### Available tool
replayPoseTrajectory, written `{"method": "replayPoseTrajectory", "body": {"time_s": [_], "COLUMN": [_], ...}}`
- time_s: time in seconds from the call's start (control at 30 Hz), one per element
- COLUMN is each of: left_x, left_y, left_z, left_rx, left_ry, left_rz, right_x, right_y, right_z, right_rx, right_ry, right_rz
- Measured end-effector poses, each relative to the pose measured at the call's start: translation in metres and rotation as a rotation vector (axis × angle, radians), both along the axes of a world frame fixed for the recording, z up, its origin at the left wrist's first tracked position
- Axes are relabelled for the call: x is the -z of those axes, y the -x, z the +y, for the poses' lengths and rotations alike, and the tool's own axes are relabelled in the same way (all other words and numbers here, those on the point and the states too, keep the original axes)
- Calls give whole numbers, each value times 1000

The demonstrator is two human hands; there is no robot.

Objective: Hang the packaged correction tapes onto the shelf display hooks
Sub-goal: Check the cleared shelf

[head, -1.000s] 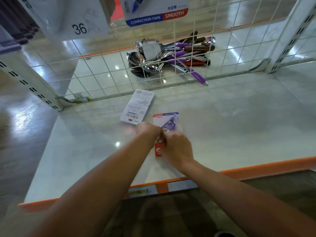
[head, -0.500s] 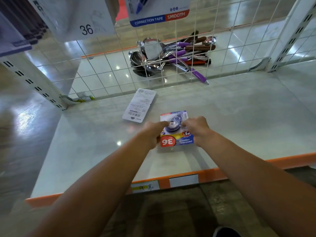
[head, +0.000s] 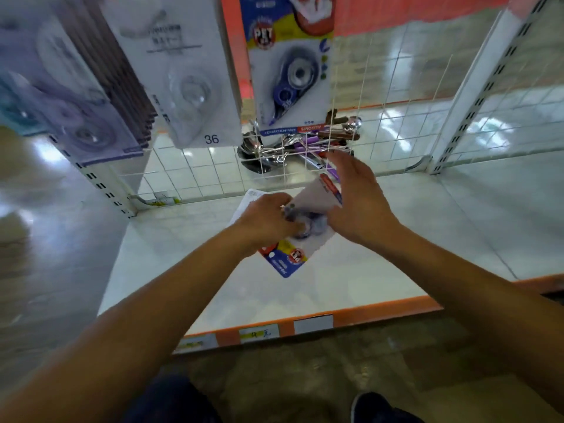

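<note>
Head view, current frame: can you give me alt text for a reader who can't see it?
A person's left hand grips a packaged correction tape by its blister above a white shelf, the right hand against the pack's upper edge. More correction tape packs hang above, and metal utensils lie behind a wire grid.

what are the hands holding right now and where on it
A correction tape pack. The left hand grips its left side by the blister; the right hand lies against its right edge, fingers fairly straight, grip unclear.
</note>
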State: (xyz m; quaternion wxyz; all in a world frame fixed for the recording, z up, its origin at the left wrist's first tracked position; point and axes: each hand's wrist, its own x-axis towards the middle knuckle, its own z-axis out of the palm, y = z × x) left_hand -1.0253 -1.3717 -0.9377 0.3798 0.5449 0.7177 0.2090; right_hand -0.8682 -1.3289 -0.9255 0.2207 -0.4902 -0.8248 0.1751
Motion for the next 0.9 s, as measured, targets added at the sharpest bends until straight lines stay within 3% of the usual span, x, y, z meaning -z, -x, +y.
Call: {"method": "replayPoseTrajectory", "body": {"time_s": [0.07,0.17,0.27,0.37,0.43,0.5,0.67,0.77,0.9], "left_x": [-33,-75,-95,-121,-134,-141,-138,-135,-137], "left_y": [-6,-18,-21,-21,-17,-11,-7,-13,-14], "left_z": [-4,-15,-26,-45,-55,-62,-69,-71,-69], "left_rx": [157,292,286,204,110,34,-85,-119,-161], "left_ry": [-50,-177,-322,-441,-521,-588,-574,-548,-542], "left_rz": [294,598,785,837,764,578,46,-194,-273], "right_x": [-22,-50,-63,-78,-84,-88,-109,-115,-117], "right_y": [0,5,4,-5,-14,-25,-37,-31,-25], "right_z": [-12,-34,-40,-48,-50,-53,-63,-62,-61], "right_rx": [-184,-303,-283,-223,-197,-144,-145,-152,-113], "right_ry": [-168,-218,-212,-232,-264,-183,360,417,441], "right_rz": [-91,-272,-267,-212,-103,76,818,903,952]}}
